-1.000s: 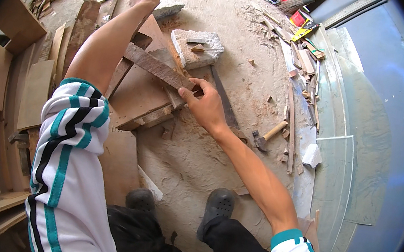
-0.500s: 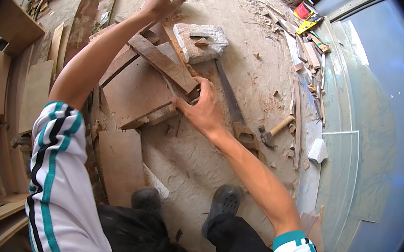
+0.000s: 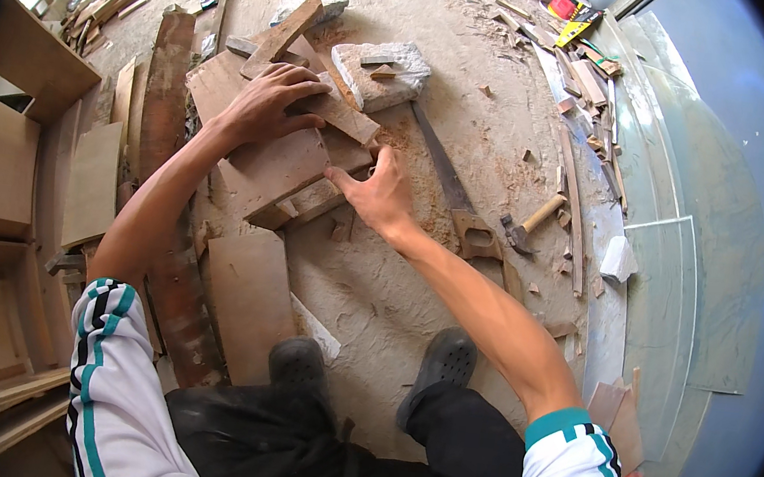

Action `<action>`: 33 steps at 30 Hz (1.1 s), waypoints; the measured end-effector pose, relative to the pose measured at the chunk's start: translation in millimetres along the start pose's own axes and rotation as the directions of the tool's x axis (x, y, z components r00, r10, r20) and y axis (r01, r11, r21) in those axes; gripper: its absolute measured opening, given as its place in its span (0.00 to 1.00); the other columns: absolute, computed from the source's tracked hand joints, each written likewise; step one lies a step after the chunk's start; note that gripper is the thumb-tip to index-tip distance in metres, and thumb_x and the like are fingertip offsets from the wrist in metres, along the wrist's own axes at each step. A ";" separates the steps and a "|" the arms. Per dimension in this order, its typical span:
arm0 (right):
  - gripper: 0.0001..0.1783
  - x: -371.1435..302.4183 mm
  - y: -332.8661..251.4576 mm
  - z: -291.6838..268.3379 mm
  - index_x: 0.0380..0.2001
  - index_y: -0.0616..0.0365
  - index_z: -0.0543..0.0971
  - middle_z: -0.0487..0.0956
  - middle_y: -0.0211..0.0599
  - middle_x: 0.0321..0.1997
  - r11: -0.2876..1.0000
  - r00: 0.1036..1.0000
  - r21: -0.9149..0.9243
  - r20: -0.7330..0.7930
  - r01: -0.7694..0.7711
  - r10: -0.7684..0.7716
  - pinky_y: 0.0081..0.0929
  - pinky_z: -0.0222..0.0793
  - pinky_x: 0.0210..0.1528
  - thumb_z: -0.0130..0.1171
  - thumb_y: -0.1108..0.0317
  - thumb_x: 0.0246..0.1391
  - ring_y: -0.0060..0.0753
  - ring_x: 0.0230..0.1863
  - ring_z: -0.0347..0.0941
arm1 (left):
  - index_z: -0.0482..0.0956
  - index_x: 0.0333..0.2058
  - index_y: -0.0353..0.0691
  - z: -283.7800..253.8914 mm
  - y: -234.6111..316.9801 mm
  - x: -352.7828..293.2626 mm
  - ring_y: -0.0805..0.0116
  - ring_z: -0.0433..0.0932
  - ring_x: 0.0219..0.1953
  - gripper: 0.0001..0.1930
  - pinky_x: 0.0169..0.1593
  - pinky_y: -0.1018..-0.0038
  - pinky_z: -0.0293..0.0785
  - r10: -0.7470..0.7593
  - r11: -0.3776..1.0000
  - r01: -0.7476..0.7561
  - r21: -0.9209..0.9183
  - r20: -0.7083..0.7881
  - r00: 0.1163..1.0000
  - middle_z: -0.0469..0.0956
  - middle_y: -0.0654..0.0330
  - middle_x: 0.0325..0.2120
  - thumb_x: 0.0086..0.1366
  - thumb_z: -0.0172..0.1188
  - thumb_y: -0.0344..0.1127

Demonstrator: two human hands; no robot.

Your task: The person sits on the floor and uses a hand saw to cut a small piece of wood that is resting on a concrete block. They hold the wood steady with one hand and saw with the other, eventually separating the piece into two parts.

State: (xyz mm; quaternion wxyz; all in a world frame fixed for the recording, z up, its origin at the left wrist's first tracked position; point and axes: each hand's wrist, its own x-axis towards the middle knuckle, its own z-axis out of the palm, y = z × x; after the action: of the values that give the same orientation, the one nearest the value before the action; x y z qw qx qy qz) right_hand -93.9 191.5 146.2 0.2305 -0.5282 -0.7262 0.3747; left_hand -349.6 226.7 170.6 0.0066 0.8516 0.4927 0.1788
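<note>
My left hand [image 3: 275, 106] is closed over the far end of a short wooden plank [image 3: 350, 120], its fingers across the top and its thumb toward me. The plank lies on a wide brown board [image 3: 279, 170] raised off the floor on scrap wood. At the board's right corner, my right hand [image 3: 380, 191] grips the edge, thumb on the near side and fingertips partly hidden. Behind my left hand a narrow wood strip [image 3: 285, 31] slants upward. A whitish stone block [image 3: 382, 74] with small wood offcuts on it sits just beyond the plank.
A handsaw [image 3: 450, 176] lies right of the board, beside a hammer [image 3: 533, 223]. Wood scraps [image 3: 591, 102] line glass sheets [image 3: 676, 300] on the right. A wooden cabinet [image 3: 8, 168] and loose boards [image 3: 94, 182] stand left. Another board [image 3: 247, 303] lies by my feet.
My left hand has come down from the air onto the plank. My right hand keeps its place at the board's corner. The whole view has shifted slightly.
</note>
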 end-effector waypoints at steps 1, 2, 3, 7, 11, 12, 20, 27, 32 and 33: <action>0.44 -0.9 -2.4 0.8 0.53 0.74 0.66 0.69 0.63 0.55 1.000 1.000 -0.015 0.006 -0.010 0.011 0.45 0.67 0.61 0.71 0.47 0.47 0.58 0.58 0.67 | 0.77 0.57 0.42 0.2 0.1 1.9 0.52 0.70 0.60 0.29 0.66 0.59 0.63 -0.005 1.000 0.005 -0.019 0.010 1.000 0.75 0.54 0.54 0.62 0.66 0.53; 0.43 -1.6 -3.8 1.8 0.52 0.74 0.67 0.69 0.64 0.55 0.999 1.000 -0.028 0.014 -0.018 0.019 0.45 0.67 0.60 0.71 0.47 0.47 0.59 0.58 0.67 | 0.77 0.57 0.42 0.7 -0.9 2.9 0.51 0.70 0.60 0.29 0.65 0.59 0.63 -0.012 0.999 0.013 -0.036 0.020 1.000 0.75 0.53 0.54 0.62 0.66 0.52; 0.42 -2.8 -4.8 2.0 0.51 0.74 0.67 0.69 0.64 0.55 1.000 1.000 -0.031 -0.002 -0.002 0.002 0.45 0.67 0.60 0.71 0.48 0.47 0.60 0.57 0.68 | 0.77 0.56 0.42 2.0 -1.4 4.5 0.51 0.69 0.60 0.29 0.65 0.59 0.63 -0.016 0.998 0.016 -0.059 0.012 1.000 0.75 0.53 0.54 0.62 0.66 0.52; 0.39 -8.2 3.4 5.3 0.48 0.73 0.67 0.70 0.64 0.51 0.997 0.996 -0.032 -0.053 0.074 -0.076 0.46 0.68 0.59 0.70 0.50 0.47 0.61 0.54 0.69 | 0.78 0.55 0.41 8.8 -0.5 12.3 0.51 0.69 0.60 0.27 0.64 0.58 0.63 -0.012 0.997 0.009 -0.083 -0.040 0.999 0.74 0.53 0.52 0.62 0.66 0.52; 0.37 -8.3 6.6 -3.0 0.47 0.73 0.67 0.70 0.65 0.48 0.998 0.998 -0.014 -0.030 0.058 -0.058 0.47 0.71 0.54 0.68 0.51 0.47 0.60 0.50 0.71 | 0.78 0.53 0.41 10.9 0.6 15.3 0.52 0.68 0.59 0.27 0.65 0.59 0.60 -0.005 0.998 0.001 -0.055 -0.056 0.998 0.74 0.53 0.51 0.63 0.65 0.53; 0.38 -6.0 11.4 -5.6 0.48 0.71 0.67 0.70 0.61 0.48 0.997 0.998 -0.042 -0.008 0.062 -0.063 0.47 0.73 0.52 0.68 0.50 0.48 0.56 0.49 0.72 | 0.78 0.53 0.41 12.6 1.8 17.0 0.52 0.68 0.59 0.27 0.65 0.59 0.59 -0.006 0.999 0.004 -0.033 -0.076 0.997 0.75 0.53 0.51 0.63 0.65 0.53; 0.36 -1.6 22.7 -17.6 0.48 0.67 0.68 0.70 0.52 0.47 0.992 0.996 -0.108 0.065 0.062 -0.055 0.44 0.74 0.46 0.68 0.48 0.49 0.46 0.46 0.71 | 0.78 0.53 0.41 20.0 6.2 26.4 0.53 0.68 0.59 0.26 0.65 0.58 0.56 -0.036 0.999 0.038 0.010 -0.135 0.990 0.75 0.54 0.51 0.64 0.63 0.53; 0.36 3.4 35.6 -19.6 0.46 0.69 0.68 0.71 0.54 0.45 0.975 0.980 -0.103 0.039 0.199 -0.196 0.45 0.74 0.48 0.68 0.49 0.48 0.50 0.47 0.71 | 0.78 0.52 0.41 19.4 8.2 32.0 0.53 0.68 0.58 0.25 0.64 0.59 0.57 -0.022 0.999 0.028 0.029 -0.166 0.986 0.75 0.54 0.50 0.63 0.64 0.52; 0.36 13.6 40.6 -28.7 0.45 0.71 0.68 0.71 0.58 0.44 0.952 0.963 -0.150 0.066 0.268 -0.261 0.47 0.74 0.47 0.68 0.49 0.48 0.55 0.45 0.73 | 0.79 0.51 0.42 21.2 15.7 35.8 0.53 0.69 0.57 0.24 0.64 0.59 0.57 -0.066 0.998 0.069 0.009 -0.208 0.976 0.76 0.54 0.49 0.64 0.63 0.52; 0.36 14.5 38.4 -31.1 0.44 0.71 0.68 0.72 0.59 0.44 0.953 0.966 -0.162 0.086 0.255 -0.244 0.48 0.74 0.47 0.69 0.49 0.48 0.57 0.46 0.73 | 0.80 0.50 0.42 19.8 16.7 36.2 0.53 0.69 0.57 0.23 0.64 0.58 0.58 -0.094 0.996 0.090 -0.028 -0.193 0.977 0.76 0.54 0.49 0.65 0.63 0.52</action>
State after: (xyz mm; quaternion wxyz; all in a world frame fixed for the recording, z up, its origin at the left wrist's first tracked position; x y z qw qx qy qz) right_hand -53.3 220.7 134.1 0.2057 -0.4375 -0.8239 0.2957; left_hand -313.2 251.9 166.0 -0.0252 0.8063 0.5281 0.2651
